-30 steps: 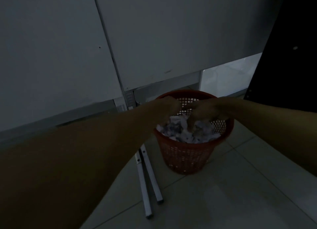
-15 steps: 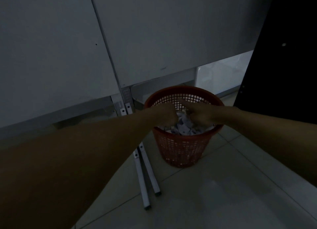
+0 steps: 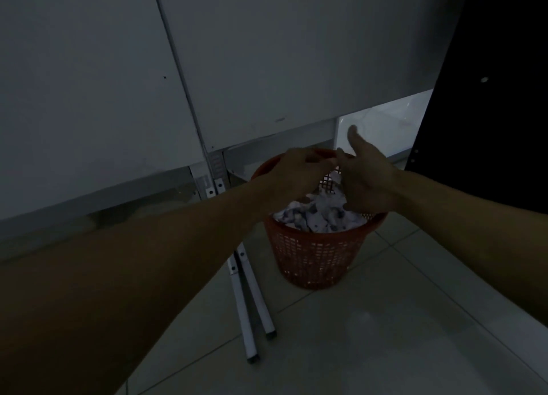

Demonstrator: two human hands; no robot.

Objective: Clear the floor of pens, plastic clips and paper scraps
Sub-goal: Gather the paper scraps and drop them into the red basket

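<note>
Crumpled paper scraps (image 3: 318, 217) — heaped in round orange mesh-plastic basket (image 3: 311, 255).

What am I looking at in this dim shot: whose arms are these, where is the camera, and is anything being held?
There is no machine here. A person wears a wide-angle camera on the head, looking forward and down, so the two bare arms reaching in are their own. The left hand and right hand meet above a red mesh basket standing on the tiled floor. The basket is full of crumpled paper scraps. The right hand's fingers are spread and hold nothing. The left hand's fingers are curled, but it is too dark to tell whether they pinch anything. Two metal legs lie on the tiles beside the basket, below grey panels.
</note>
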